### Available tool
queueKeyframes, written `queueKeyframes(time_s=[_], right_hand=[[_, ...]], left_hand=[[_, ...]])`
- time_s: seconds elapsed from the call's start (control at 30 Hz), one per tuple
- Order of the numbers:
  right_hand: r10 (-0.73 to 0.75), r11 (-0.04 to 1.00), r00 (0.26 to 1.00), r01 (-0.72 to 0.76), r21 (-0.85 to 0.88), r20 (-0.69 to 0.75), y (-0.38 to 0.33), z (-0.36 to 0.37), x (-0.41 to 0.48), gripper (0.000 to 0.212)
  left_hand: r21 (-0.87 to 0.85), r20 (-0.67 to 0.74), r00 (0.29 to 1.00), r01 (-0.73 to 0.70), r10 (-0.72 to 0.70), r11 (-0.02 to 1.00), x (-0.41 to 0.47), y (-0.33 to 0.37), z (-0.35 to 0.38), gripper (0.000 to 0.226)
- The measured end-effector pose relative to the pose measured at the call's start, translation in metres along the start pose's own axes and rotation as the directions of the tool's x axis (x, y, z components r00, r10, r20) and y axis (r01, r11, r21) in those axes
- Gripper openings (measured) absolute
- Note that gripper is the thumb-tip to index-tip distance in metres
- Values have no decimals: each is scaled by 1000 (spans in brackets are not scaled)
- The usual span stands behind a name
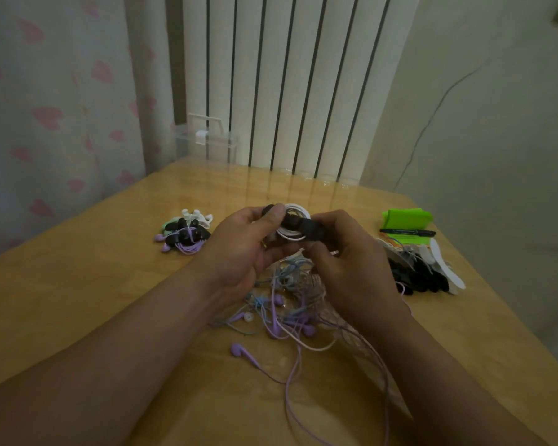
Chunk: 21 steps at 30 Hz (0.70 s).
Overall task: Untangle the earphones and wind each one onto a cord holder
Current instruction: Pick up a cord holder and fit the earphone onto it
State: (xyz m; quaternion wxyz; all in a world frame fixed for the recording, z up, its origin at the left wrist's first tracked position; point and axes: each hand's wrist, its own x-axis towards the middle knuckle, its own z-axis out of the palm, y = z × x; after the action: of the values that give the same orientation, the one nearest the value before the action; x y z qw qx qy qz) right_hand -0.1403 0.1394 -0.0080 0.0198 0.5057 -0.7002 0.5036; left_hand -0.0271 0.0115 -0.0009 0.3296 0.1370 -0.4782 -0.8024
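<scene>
Lower centre: tangle of earphones [290,317], purple and blue, loose on the table [78,317]. Just above, both hands are raised, probably to keep the wound coil clear of snags. Left hand [248,249]: fingers curled, thumb clamping the white cord [295,225]. Right hand [345,252]: fingers pinch the black cord holder [310,228]. Farther left, finished bundles [184,235]; at right, spare holders [419,278].

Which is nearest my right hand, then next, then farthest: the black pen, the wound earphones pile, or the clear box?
1. black pen, on the table right of the right hand.
2. wound earphones pile, left, past the left hand.
3. clear box, back-left table edge.
</scene>
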Motion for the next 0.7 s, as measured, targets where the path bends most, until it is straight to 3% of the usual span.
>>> queueKeyframes(time_s=[0.13,0.2,0.27,0.4,0.5,0.63,0.7], right_hand=[[-15,1000,1000,15,12,6,4,-8,3,23],[-26,1000,999,26,-7,22,4,-13,4,21],[-18,999,999,20,-27,44,3,-14,5,23],[12,999,995,-7,-51,101,0,-17,6,21],[35,998,995,-29,-62,95,-1,-19,8,13],[183,963,982,-170,211,-43,-3,-17,9,4],[176,974,980,-159,160,-94,0,-15,8,6]], left_hand=[[81,76,995,51,-58,995,-4,11,-3,25],[190,126,985,89,-114,978,-5,17,-8,33],[366,179,968,104,-179,925,-6,19,-14,44],[565,236,949,43,-211,824,-8,19,-18,35],[553,276,946,-10,-171,833,-7,15,-16,27],[368,232,967,9,-102,930,-6,7,-11,33],[271,184,980,23,-76,962,-4,5,-9,32]])
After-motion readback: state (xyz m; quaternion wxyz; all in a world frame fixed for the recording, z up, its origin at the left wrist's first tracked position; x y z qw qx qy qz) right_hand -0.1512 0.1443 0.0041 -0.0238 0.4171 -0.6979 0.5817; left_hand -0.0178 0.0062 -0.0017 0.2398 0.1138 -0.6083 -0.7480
